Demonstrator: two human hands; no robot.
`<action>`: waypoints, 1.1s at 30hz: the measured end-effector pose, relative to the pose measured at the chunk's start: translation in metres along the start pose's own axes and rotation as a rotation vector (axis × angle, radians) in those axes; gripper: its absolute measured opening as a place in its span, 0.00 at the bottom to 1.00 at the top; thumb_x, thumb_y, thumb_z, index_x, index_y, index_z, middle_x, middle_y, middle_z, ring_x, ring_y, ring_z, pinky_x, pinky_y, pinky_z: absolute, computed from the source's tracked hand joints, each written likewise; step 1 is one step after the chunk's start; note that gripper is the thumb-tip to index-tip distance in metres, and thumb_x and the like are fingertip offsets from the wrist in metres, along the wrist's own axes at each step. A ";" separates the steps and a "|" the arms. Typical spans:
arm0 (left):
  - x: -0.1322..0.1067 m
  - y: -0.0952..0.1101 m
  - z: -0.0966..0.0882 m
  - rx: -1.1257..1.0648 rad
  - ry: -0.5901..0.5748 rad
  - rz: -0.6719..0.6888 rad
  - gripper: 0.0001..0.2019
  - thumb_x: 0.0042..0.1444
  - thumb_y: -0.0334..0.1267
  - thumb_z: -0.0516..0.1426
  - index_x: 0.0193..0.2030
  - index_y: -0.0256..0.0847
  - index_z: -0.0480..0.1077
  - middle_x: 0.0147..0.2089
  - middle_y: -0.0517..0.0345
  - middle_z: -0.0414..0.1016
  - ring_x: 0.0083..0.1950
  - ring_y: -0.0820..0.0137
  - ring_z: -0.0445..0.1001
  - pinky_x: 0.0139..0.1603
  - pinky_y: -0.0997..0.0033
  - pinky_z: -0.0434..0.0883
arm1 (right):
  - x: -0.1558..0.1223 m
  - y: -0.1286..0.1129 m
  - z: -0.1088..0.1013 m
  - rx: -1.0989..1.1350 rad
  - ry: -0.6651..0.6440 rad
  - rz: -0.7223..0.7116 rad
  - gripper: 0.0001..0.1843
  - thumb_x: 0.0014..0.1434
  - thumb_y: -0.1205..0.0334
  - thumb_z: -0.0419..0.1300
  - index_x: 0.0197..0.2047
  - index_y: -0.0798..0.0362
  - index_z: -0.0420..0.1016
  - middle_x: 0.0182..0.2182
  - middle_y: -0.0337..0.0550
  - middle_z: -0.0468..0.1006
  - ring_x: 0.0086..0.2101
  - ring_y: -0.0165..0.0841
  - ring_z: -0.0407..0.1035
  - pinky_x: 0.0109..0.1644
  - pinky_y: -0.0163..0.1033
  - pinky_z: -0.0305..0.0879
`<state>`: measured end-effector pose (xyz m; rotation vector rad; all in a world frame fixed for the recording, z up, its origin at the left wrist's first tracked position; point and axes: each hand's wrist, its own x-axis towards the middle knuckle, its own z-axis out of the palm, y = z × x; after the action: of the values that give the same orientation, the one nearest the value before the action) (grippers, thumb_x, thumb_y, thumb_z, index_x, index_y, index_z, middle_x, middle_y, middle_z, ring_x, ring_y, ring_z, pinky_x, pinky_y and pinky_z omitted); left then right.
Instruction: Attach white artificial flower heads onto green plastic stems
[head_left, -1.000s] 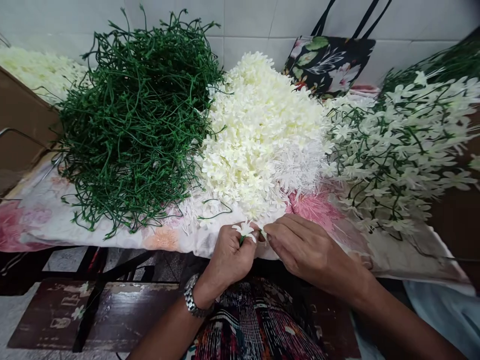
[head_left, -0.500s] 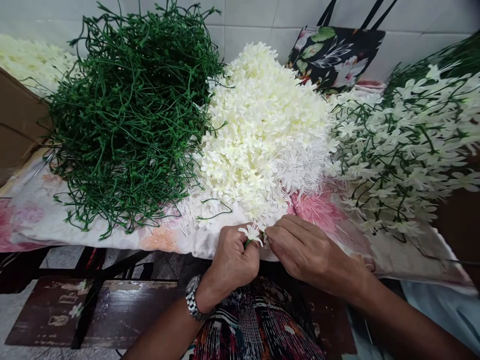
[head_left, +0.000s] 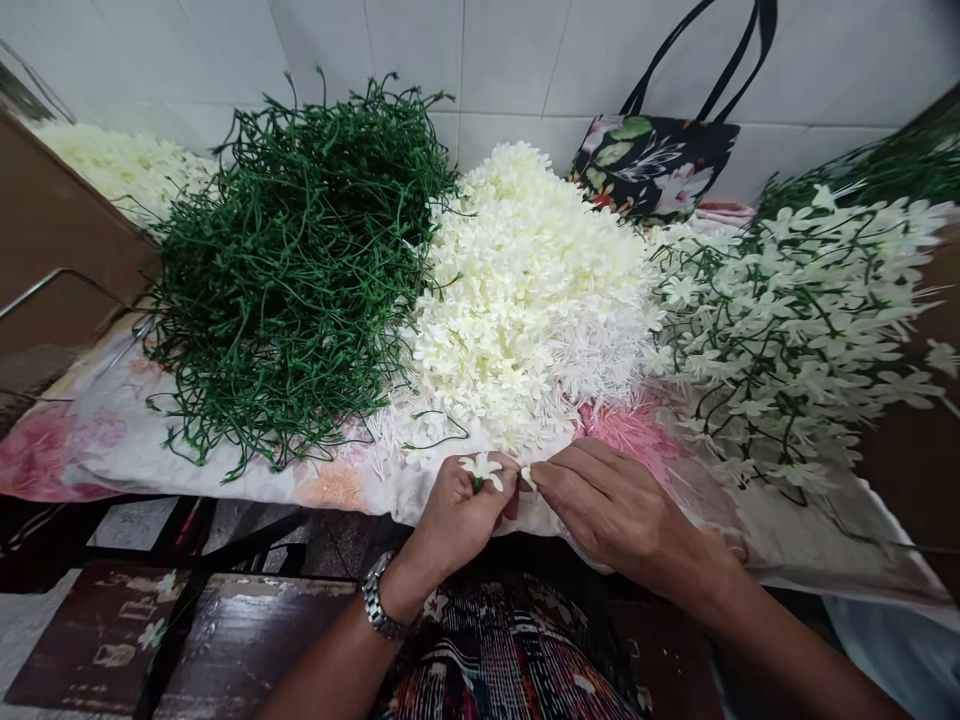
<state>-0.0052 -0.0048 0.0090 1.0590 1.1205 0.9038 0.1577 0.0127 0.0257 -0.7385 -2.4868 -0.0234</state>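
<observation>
My left hand, with a metal watch on its wrist, is closed round a green stem that carries a small white flower at its top. My right hand pinches a tiny white flower piece right beside that flower, fingertips nearly touching the left hand. Both hands work at the near edge of a floral cloth. Just behind them lies a big heap of loose cream flower heads.
A tangled pile of green stems lies at the left. Finished sprays of white flowers on green stems lie at the right. A dark floral tote bag leans on the tiled wall. More cream flowers sit far left.
The hands have stayed together at the cloth's edge; the camera has tilted a little, so the piles appear lower in view. The flower remains in my left hand.
</observation>
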 end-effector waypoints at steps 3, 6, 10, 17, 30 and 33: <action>0.000 -0.002 -0.001 -0.010 -0.003 0.004 0.16 0.51 0.44 0.54 0.18 0.38 0.60 0.14 0.67 0.54 0.16 0.80 0.50 0.16 0.78 0.50 | 0.000 -0.001 0.002 -0.013 0.047 -0.005 0.09 0.59 0.76 0.49 0.34 0.56 0.67 0.23 0.42 0.70 0.27 0.30 0.62 0.31 0.36 0.61; 0.001 -0.006 0.000 -0.096 0.036 0.019 0.15 0.49 0.45 0.56 0.21 0.38 0.63 0.14 0.68 0.54 0.16 0.80 0.51 0.16 0.79 0.51 | 0.000 -0.002 0.001 0.065 0.085 0.075 0.07 0.59 0.74 0.51 0.37 0.57 0.68 0.25 0.43 0.71 0.28 0.31 0.64 0.32 0.36 0.63; 0.000 -0.011 0.000 -0.164 0.053 0.014 0.14 0.50 0.46 0.57 0.24 0.37 0.66 0.16 0.67 0.56 0.17 0.79 0.55 0.18 0.78 0.56 | 0.001 -0.002 -0.006 0.152 0.130 0.187 0.06 0.58 0.71 0.53 0.40 0.56 0.67 0.29 0.45 0.73 0.31 0.32 0.66 0.33 0.37 0.65; 0.002 -0.005 -0.001 -0.026 0.109 0.170 0.12 0.51 0.40 0.55 0.21 0.38 0.62 0.17 0.65 0.58 0.19 0.78 0.57 0.20 0.78 0.58 | 0.010 -0.004 -0.004 0.201 0.130 0.194 0.06 0.58 0.72 0.52 0.34 0.56 0.69 0.26 0.44 0.71 0.29 0.32 0.65 0.33 0.37 0.64; 0.008 -0.012 0.004 0.139 0.195 0.295 0.10 0.51 0.31 0.50 0.20 0.39 0.59 0.19 0.65 0.55 0.24 0.76 0.55 0.25 0.78 0.59 | 0.008 -0.002 0.017 0.323 0.147 0.295 0.07 0.60 0.74 0.49 0.32 0.55 0.63 0.24 0.40 0.67 0.26 0.28 0.62 0.29 0.33 0.61; 0.008 -0.012 0.004 0.145 0.193 0.291 0.11 0.50 0.29 0.49 0.19 0.40 0.55 0.19 0.66 0.52 0.23 0.77 0.53 0.24 0.78 0.57 | 0.007 -0.001 0.022 0.317 0.149 0.278 0.07 0.60 0.74 0.49 0.33 0.55 0.62 0.25 0.40 0.67 0.27 0.29 0.62 0.30 0.34 0.61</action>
<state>0.0007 -0.0009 -0.0040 1.2974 1.2251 1.1888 0.1415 0.0190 0.0104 -0.8984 -2.1581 0.3923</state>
